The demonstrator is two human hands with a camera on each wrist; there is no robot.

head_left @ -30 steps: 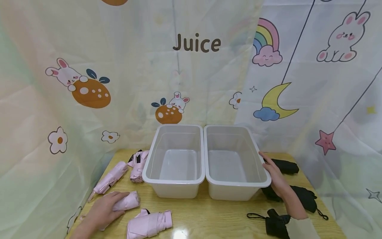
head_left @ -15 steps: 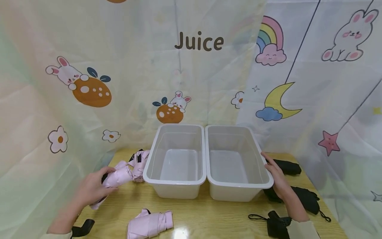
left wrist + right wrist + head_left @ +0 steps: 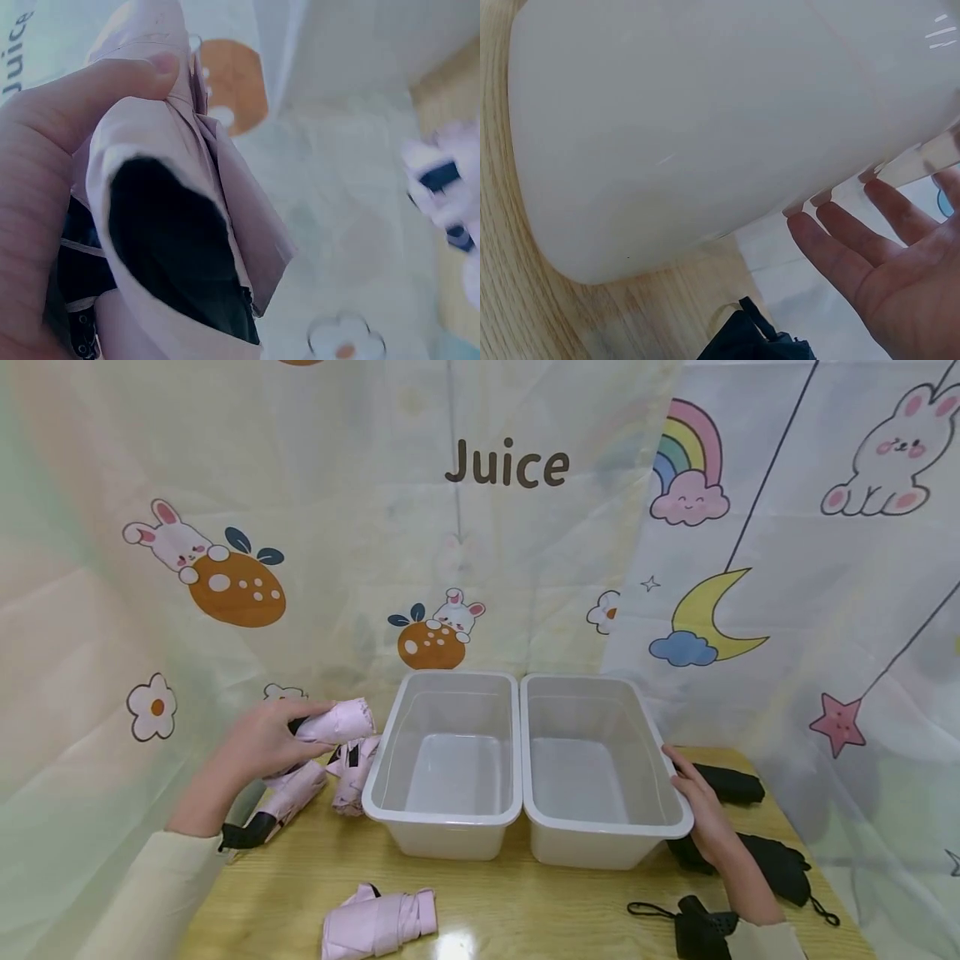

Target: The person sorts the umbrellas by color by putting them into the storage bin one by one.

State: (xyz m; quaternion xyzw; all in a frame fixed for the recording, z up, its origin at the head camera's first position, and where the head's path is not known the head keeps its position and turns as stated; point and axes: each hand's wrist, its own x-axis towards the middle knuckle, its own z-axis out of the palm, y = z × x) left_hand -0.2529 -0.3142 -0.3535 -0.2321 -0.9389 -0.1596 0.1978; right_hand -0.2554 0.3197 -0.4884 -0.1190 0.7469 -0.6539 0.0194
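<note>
Wood tbl (image 3: 487, 914), cartoon curtain (image 3: 337, 510) bhnd.
I see L hand (image 3: 272, 735) gripping pink umbrella (image 3: 343, 721), R hand (image 3: 699, 803) straight-fingered agst R bin (image 3: 585, 846).

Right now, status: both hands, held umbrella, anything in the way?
Left hand gripping folded pink umbrella, off the table. Right hand touching outer side of right bin. Possible snag: another pink umbrella beside left bin.

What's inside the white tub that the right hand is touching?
Just bare pale walls and floor show inside the tub; no things are visible in there. Its near rim hides the front wall's inside, so that part can't be seen.
</note>
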